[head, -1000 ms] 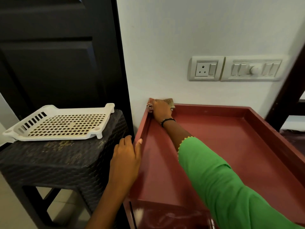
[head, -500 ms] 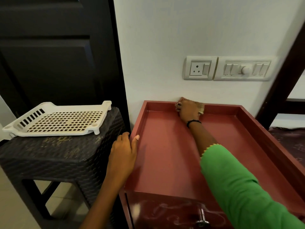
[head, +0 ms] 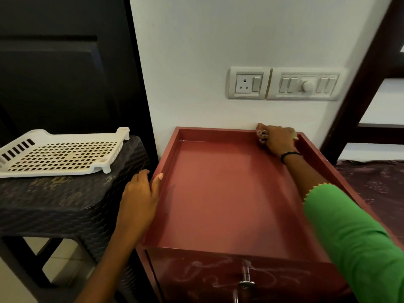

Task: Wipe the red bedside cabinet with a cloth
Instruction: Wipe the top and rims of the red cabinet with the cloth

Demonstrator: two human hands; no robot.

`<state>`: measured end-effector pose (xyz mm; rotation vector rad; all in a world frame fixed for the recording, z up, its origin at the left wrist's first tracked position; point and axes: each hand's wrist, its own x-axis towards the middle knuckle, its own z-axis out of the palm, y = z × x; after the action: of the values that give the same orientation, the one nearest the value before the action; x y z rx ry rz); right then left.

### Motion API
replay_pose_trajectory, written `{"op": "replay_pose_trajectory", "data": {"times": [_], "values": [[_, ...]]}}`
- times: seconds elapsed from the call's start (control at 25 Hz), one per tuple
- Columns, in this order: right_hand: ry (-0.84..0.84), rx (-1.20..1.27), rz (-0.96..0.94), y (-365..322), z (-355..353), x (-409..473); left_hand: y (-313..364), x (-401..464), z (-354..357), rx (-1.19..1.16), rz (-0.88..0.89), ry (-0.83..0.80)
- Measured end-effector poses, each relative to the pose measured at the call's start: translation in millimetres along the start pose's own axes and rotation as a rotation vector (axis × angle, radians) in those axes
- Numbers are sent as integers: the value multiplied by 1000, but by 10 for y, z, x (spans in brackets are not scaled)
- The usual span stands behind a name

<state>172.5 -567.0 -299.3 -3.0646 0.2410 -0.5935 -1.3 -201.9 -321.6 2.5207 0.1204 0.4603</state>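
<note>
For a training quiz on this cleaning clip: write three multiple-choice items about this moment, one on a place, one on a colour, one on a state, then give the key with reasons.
1. Where is the right hand with the cloth?
A. On the drawer front
B. At the back rim of the red cabinet, near its right corner
C. On the white tray

2. What colour is the sleeve on the right arm?
A. Green
B. Blue
C. White

3. What is the left hand doing?
A. Holding a second cloth
B. Pressing a wall switch
C. Resting on the cabinet's left rim, holding nothing

Key: 1 B, the cloth sits bunched under the fingers against the back rim by the wall. 2 A, the sleeve is bright green. 3 C, its thumb lies over the left rim and no object is in it.
</note>
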Motion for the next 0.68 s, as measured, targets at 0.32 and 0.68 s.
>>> {"op": "replay_pose_trajectory", "data": {"times": [0.32,0.68], "values": [[-58,-220,30,-1,-6,3,18,16,22,15,-2,-33],[-187,-179,134,1124,-297,170,-28,30,50,41,3,-10]]}}
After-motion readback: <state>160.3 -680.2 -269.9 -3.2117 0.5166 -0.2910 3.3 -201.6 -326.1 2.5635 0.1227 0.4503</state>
